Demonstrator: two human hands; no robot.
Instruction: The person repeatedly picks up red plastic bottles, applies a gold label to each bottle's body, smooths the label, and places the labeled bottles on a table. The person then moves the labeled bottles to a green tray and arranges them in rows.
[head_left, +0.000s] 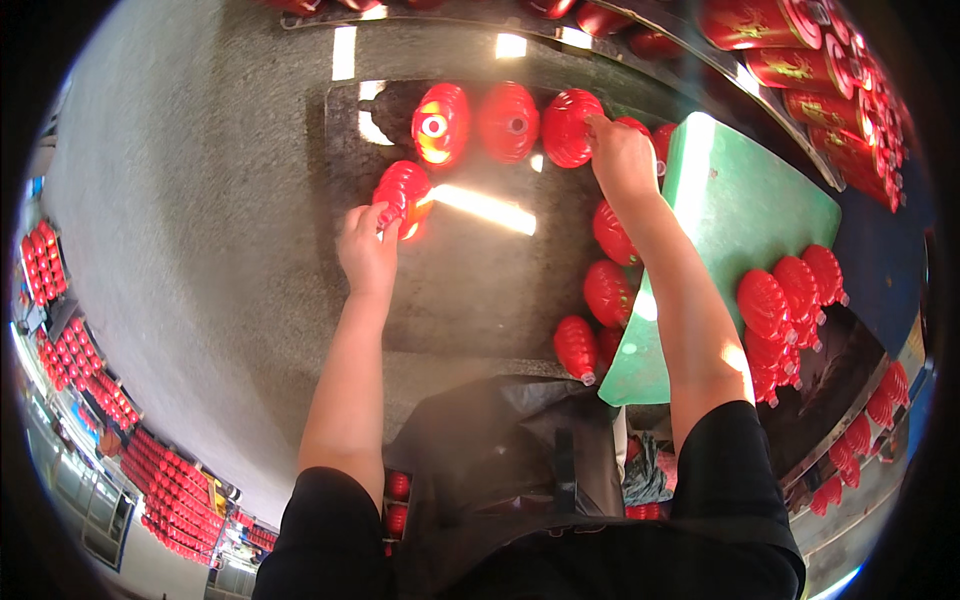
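On a dark board (470, 310), red ribbed plastic lanterns with short necks stand and lie about. My left hand (368, 252) is closed, its fingertips pinching the neck end of a lantern (402, 190) at the board's left side. Farther off, two more lanterns, one (440, 122) with its pale round opening showing and another (510, 122) to its right, sit side by side. My right hand (625, 160) is closed at the right end of a third lantern (570, 130) in that row; the fingers cover the part they grip.
A green plastic sheet (745, 210) slants along the right, with several lanterns (765, 305) on its far-right edge. Between my right arm and the board lie more lanterns (608, 292). Larger red cylinders (760, 22) fill the upper right. Stacked red lanterns (170, 490) line the lower left.
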